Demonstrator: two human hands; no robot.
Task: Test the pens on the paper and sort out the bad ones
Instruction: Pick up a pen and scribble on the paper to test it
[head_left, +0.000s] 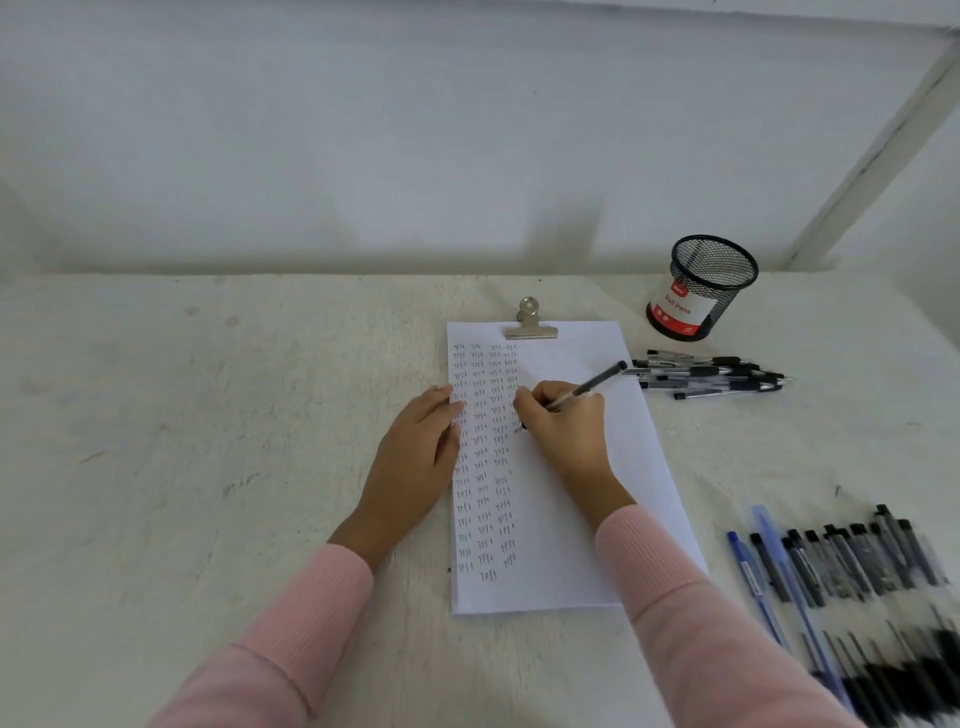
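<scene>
A white sheet of paper (561, 519) lies on the table under a metal clip (530, 322), its left half filled with columns of small written marks. My right hand (563, 426) grips a black pen (597, 383) with its tip down on the paper beside the fourth column. My left hand (415, 462) rests flat on the paper's left edge, fingers straight. A small pile of black pens (711, 375) lies to the right of the paper. A larger row of black and blue pens (852, 566) lies at the near right.
A black mesh pen cup (701, 286) with a red and white label stands at the back right. The white table (208, 441) runs up to a white wall behind. A white post (872, 156) slants up at the far right.
</scene>
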